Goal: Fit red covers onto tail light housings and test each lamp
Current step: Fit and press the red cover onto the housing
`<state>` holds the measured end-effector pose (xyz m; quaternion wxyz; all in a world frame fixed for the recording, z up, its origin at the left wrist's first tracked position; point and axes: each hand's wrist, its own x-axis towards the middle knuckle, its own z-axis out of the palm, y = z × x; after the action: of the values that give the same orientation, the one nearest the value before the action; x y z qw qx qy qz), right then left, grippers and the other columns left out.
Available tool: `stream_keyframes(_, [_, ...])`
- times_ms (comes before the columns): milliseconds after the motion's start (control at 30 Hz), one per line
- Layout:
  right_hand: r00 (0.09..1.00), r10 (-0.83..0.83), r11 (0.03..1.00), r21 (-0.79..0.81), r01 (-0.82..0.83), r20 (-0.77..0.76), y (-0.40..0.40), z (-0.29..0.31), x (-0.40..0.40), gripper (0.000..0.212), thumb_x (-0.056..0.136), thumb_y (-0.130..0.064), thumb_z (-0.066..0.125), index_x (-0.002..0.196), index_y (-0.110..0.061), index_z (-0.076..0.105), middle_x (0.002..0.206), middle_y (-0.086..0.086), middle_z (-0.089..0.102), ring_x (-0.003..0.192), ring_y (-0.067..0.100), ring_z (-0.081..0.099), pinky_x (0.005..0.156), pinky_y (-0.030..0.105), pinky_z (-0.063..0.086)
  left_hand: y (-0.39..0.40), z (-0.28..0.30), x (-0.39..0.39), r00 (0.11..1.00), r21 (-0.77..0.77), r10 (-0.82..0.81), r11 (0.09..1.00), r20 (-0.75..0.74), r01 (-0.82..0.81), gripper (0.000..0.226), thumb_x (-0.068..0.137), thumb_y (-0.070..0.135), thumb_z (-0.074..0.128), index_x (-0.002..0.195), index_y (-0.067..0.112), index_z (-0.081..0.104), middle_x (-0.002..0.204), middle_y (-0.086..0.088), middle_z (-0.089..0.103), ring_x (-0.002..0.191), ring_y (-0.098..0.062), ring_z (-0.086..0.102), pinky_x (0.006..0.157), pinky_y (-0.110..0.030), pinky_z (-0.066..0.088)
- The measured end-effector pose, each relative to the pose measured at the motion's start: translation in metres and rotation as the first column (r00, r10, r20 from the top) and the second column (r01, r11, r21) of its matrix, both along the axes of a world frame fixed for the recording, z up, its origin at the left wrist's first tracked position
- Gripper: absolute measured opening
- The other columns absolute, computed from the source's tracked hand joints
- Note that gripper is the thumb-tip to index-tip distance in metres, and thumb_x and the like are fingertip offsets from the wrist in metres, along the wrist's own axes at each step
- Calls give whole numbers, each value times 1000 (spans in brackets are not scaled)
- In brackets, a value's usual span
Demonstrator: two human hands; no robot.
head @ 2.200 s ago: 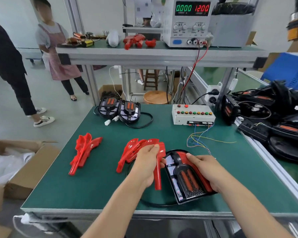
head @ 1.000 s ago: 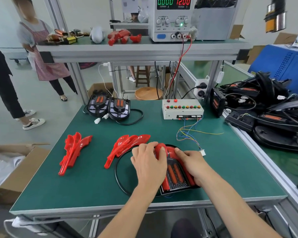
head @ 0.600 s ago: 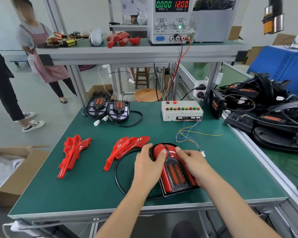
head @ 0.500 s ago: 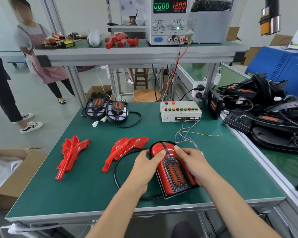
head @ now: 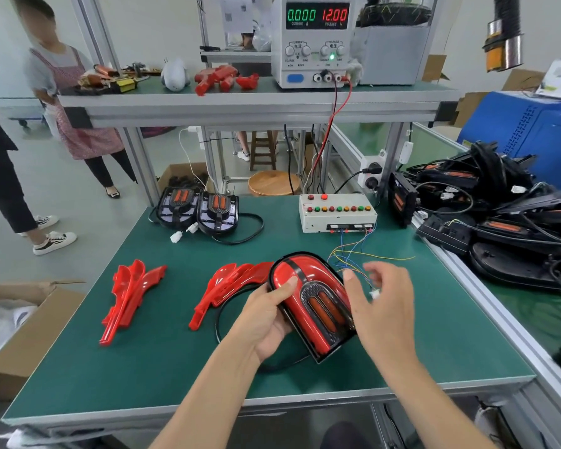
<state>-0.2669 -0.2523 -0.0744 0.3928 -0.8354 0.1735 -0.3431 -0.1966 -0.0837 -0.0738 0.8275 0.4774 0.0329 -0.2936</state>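
A tail light [head: 311, 296] with red covers fitted on both sides of its black centre is tilted up off the green mat [head: 162, 361]. My left hand [head: 266, 319] grips its left edge, thumb on the red cover. My right hand [head: 382, 306] hovers just right of the lamp, fingers loosely spread near the white connector [head: 374, 293] on the coloured test wires [head: 353, 257]. Two stacks of loose red covers lie on the mat, one beside the lamp [head: 227, 286] and one further left [head: 127, 293]. Two uncovered housings [head: 198, 210] sit at the back.
A button test box [head: 337, 212] stands at the back right, wired to a power supply [head: 314, 40] reading 0.000 and 12.00 on the upper shelf. A heap of black housings and cables [head: 506, 222] fills the right bench. Cardboard boxes [head: 23, 335] and two standing people are at left.
Both hands pressed the second red cover onto the housing. My left hand then lifted and tilted the lamp, and my right hand let go and moved right toward the wires.
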Motion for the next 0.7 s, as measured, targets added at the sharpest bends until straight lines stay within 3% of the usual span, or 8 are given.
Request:
stream_keyframes(100, [992, -36, 989, 149, 17, 121, 14, -7, -30, 30, 87, -63, 56, 81, -35, 47, 72, -11, 50, 69, 9, 49, 68, 16, 39, 2, 3, 7, 997, -75, 73, 995, 5, -72, 47, 84, 19, 71, 129, 6, 63, 118, -16, 75, 97, -26, 76, 71, -41, 62])
stream_keyframes(167, [1000, 6, 965, 260, -5, -3, 23, -15, -42, 48, 83, -73, 52, 67, -29, 44, 56, -8, 45, 52, 9, 41, 56, 18, 37, 1, 5, 11, 994, -114, 111, 988, 11, -109, 48, 83, 20, 71, 129, 7, 62, 118, -15, 75, 99, -26, 76, 73, -42, 62])
stream_keyframes(233, [976, 125, 923, 382, -49, -178, 31, -17, -44, 64, 77, -85, 50, 62, -23, 49, 49, -10, 52, 46, 9, 50, 52, 22, 38, -1, 5, 11, 989, -144, 149, 979, 11, -146, 50, 82, 21, 72, 129, 8, 61, 119, -16, 74, 102, -27, 74, 77, -45, 62])
stream_keyframes(300, [910, 321, 781, 616, -99, -262, 38, -20, -39, 68, 76, -86, 53, 78, -19, 65, 64, 2, 72, 50, 18, 64, 45, 26, 41, -5, 3, 9, 984, -158, 180, 972, 11, -176, 50, 83, 22, 72, 129, 8, 61, 119, -15, 74, 102, -26, 74, 78, -44, 62])
stream_keyframes(367, [889, 412, 643, 756, -126, -202, 43, -21, -32, 67, 75, -74, 55, 97, -11, 68, 75, 14, 76, 54, 25, 68, 42, 27, 44, -7, 0, 5, 979, -159, 201, 968, 18, -196, 47, 86, 23, 71, 130, 8, 61, 120, -14, 74, 103, -26, 75, 76, -41, 62])
stream_keyframes(467, [928, 331, 633, 770, -85, -170, 46, -23, -26, 67, 77, -66, 62, 96, -2, 66, 70, 17, 74, 56, 28, 71, 44, 28, 50, -8, -4, 1, 973, -158, 229, 962, 19, -223, 50, 85, 25, 72, 131, 8, 60, 121, -14, 74, 104, -26, 74, 77, -39, 62])
stream_keyframes(600, [941, 333, 496, 861, -115, -66, 52, -27, -23, 38, 97, -41, 63, 103, -4, 67, 86, 14, 78, 79, 31, 78, 54, 26, 57, -7, -9, -3, 966, -176, 256, 952, 17, -249, 53, 82, 26, 73, 131, 9, 60, 122, -14, 74, 102, -25, 74, 80, -39, 62])
stream_keyframes(700, [954, 299, 479, 861, -171, 23, 55, -27, -24, 28, 99, -32, 61, 106, -6, 69, 90, 14, 78, 83, 33, 77, 61, 27, 60, -8, -12, -5, 966, -172, 257, 953, 13, -251, 54, 82, 28, 73, 130, 7, 60, 121, -15, 74, 102, -26, 74, 85, -42, 62])
